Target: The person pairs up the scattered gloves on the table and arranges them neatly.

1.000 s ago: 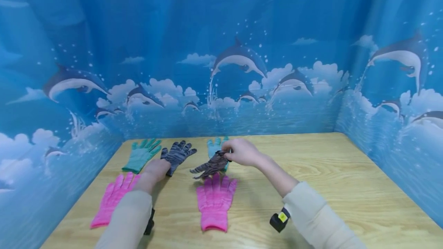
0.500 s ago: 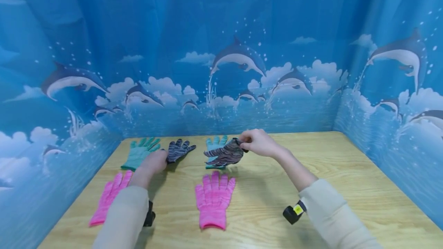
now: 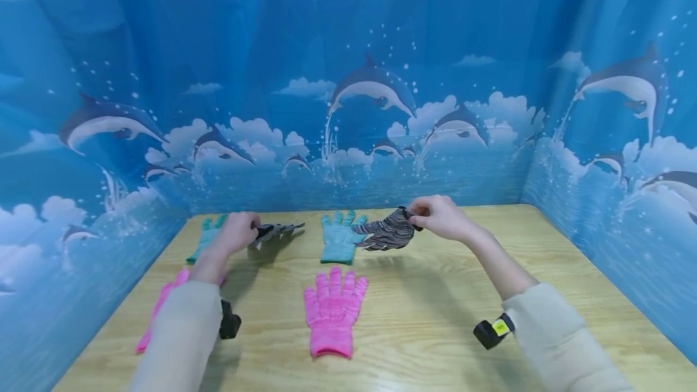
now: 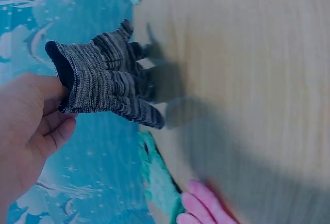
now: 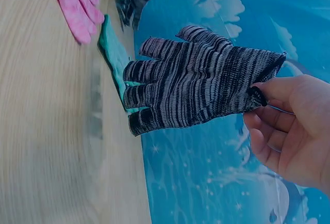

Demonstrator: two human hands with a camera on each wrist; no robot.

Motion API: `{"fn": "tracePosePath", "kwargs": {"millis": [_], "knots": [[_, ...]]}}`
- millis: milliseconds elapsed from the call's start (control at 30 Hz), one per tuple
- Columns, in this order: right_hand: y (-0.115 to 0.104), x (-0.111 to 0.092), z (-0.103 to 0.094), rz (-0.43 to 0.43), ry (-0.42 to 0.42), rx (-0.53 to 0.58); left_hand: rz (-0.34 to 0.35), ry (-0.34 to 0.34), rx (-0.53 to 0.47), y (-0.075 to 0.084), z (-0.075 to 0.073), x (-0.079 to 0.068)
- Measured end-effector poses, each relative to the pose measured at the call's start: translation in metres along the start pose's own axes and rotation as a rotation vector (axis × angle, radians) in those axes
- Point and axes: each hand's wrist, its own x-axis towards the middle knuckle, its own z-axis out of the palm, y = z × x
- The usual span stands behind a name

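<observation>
In the head view my left hand (image 3: pixel 237 232) pinches a grey-and-black striped knit glove (image 4: pixel 103 77) by its cuff, the fingers of the glove drooping toward the table. My right hand (image 3: pixel 441 216) pinches a second striped glove (image 5: pixel 191 79) at its cuff, held above the table with its fingers pointing left. Behind the right-hand glove's fingertips, a mint-green glove (image 3: pixel 338 238) lies flat. Another green glove (image 3: pixel 206 237) lies partly hidden behind my left hand.
A pink glove (image 3: pixel 334 313) lies flat at the table's middle front. A second pink glove (image 3: pixel 159 310) is mostly covered by my left sleeve. The wooden table (image 3: pixel 435 331) meets a blue dolphin-print curtain (image 3: pixel 305 107) at its back edge.
My right hand has carried its striped glove right, uncovering the mint-green glove. My left hand has lifted the other striped glove by its cuff off the table and moved slightly back.
</observation>
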Motion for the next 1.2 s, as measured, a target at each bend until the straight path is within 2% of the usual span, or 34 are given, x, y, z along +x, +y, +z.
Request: {"fn": "tracePosePath", "kwargs": {"millis": [133,300,400,600,733,867,1200], "knots": [[0.008,-0.006,-0.009,0.021,0.032,-0.021,-0.006,-0.002,-0.016,0.012,-0.012,0.004],[0.016,-0.015,-0.02,0.028,0.081,-0.075,-0.004,-0.016,-0.02,0.032,-0.021,0.012],[0.02,-0.021,-0.026,0.03,0.106,-0.146,0.01,-0.017,-0.024,0.046,-0.023,0.017],[0.028,-0.03,-0.034,-0.012,0.17,-0.355,0.066,0.034,-0.009,0.071,-0.026,0.023],[0.034,-0.036,-0.039,-0.039,0.201,-0.441,0.086,0.045,-0.008,0.087,-0.025,0.027],[0.04,-0.041,-0.046,-0.034,0.216,-0.461,0.112,0.046,-0.03,0.103,-0.022,0.033],[0.048,-0.053,-0.061,0.087,0.142,-0.438,0.173,0.092,-0.056,0.146,-0.002,0.056]]}}
